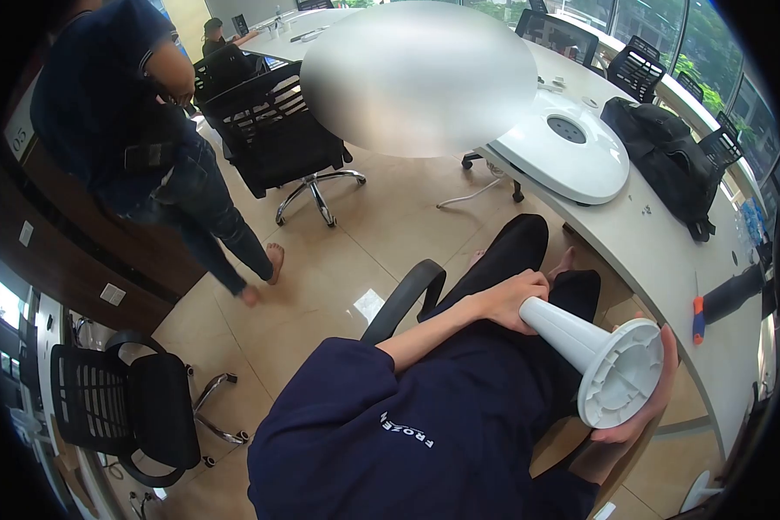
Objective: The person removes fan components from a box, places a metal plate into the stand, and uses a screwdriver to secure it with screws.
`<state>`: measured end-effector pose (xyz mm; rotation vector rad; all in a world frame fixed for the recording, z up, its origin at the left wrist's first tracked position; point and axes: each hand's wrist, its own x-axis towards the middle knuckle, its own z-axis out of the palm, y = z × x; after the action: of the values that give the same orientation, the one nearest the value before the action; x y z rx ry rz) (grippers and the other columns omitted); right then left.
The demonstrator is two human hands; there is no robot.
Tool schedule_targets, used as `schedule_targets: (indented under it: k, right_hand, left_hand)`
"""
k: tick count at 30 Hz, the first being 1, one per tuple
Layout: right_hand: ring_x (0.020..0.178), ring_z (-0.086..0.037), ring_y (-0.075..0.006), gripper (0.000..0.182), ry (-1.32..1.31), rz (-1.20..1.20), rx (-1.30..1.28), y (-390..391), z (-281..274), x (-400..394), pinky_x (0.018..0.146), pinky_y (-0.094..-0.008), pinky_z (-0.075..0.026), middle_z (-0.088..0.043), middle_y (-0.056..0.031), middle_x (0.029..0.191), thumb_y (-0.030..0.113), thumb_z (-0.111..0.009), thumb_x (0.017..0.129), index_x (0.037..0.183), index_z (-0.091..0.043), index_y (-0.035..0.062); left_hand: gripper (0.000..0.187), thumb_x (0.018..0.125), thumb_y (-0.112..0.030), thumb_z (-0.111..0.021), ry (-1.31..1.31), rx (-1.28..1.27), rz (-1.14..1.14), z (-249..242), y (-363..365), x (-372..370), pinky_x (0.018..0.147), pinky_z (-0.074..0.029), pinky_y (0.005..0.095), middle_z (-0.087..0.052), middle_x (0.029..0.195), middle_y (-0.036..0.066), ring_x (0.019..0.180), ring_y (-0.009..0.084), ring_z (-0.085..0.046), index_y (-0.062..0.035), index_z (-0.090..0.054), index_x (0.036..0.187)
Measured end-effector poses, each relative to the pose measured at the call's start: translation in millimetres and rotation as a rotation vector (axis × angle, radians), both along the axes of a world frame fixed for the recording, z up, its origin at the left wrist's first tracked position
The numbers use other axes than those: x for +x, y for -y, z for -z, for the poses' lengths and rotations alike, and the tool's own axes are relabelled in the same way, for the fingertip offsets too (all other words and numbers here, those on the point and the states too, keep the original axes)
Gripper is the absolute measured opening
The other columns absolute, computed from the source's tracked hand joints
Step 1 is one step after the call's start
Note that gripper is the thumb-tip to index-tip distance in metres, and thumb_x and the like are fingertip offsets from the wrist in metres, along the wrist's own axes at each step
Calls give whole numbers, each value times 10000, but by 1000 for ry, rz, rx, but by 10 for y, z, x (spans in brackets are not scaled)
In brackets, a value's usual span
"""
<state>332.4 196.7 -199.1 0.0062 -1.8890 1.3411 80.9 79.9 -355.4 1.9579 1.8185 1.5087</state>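
My left hand (513,301) is closed around the narrow end of a white tapered plastic stand tube (565,334), above my lap. The tube flares into a round flange with ribs and recesses on its underside, which faces me. My right hand (659,403) grips this flange from behind and below, its fingers partly hidden by the rim. A large round white base (568,143) with a dark recessed centre lies on the table (667,299) ahead of me. Near the table's edge there is a screwdriver (698,319) with an orange and blue handle.
A black backpack (663,160) lies on the table beyond the base, with small loose parts nearby. Black office chairs (273,130) stand to the left and lower left. A person (130,121) in dark clothes stands at left; another sits farther back. A blurred oval covers the top middle.
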Motion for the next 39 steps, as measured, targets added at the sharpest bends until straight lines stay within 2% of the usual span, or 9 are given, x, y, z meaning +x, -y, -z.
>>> schedule_targets:
  k: [6,8,11,14,16,20,27,35,39]
  right_hand:
    - [1272,-524,-280,1501,82,36,-62,6,-61,-27,1078,-398,-408,-502,-196,1386,677,-925,356,1473,-315,-120]
    - [1232,-574,-265,1377,-3,-87,75,-157,-29,-69,1045,-373,-445,-550,-192,1359,484,-1008,356,1432,-392,-117]
    - [1206,-596,-239,1288,-19,-153,220,-273,-144,-94,1022,-344,-456,-583,-187,1331,402,-1016,408,1429,-411,-100]
    - [1201,-602,-238,1230,-20,-216,242,-273,-208,-106,1021,-336,-458,-581,-183,1339,331,-1009,483,1460,-378,-68]
    - [1206,-605,-233,1196,-26,-198,250,-237,-196,-118,1028,-334,-459,-578,-176,1350,355,-999,508,1457,-396,-51]
    - [1281,-560,-263,1217,-85,-215,293,-12,-124,-111,1064,-343,-447,-487,-186,1462,375,-988,538,1483,-350,-48]
    - [1412,-399,-341,1168,4,-468,271,49,-102,-72,1133,-421,-355,-363,-209,1547,381,-916,655,1523,-261,-45]
    - [1390,-428,-345,1105,-81,-468,343,0,-70,-271,1142,-457,-344,-389,-203,1531,305,-924,655,1507,-300,-21]
    - [1284,-501,-333,1025,-87,-427,281,-82,-59,-591,1048,-427,-402,-465,-164,1462,313,-887,673,1486,-351,-8]
  left_hand:
    - [601,642,-322,-906,-21,-272,110,-16,17,-125,1010,-444,410,-544,1220,187,1166,370,-525,-38,-627,1091]
    - [571,649,-361,-886,-24,-287,98,-41,-10,-138,983,-468,416,-607,1114,152,1146,348,-542,-37,-644,1054]
    - [555,651,-267,-868,98,-504,78,117,-118,-158,960,-486,415,-636,1126,149,1111,336,-590,-33,-650,1105]
    - [603,689,-175,-841,450,-453,47,-967,142,367,991,-471,371,-639,1180,171,1125,287,-616,-12,-601,1218]
    - [698,722,-169,-843,494,-397,184,-1202,260,530,1033,-449,366,-608,1328,158,1202,209,-585,15,-548,1327]
    - [745,713,-238,-863,955,-183,299,-721,474,599,1026,-447,358,-613,1311,144,1191,201,-585,15,-546,1338]
    - [765,709,-259,-867,1019,-216,449,-761,332,669,1024,-446,356,-613,1309,143,1189,200,-584,15,-541,1344]
    - [787,705,-284,-870,1044,-217,493,-1003,329,602,1021,-446,354,-613,1306,141,1187,199,-584,15,-536,1352]
    - [799,703,-296,-872,1056,-210,505,-1137,269,339,1019,-445,353,-612,1305,140,1186,199,-584,15,-533,1356]
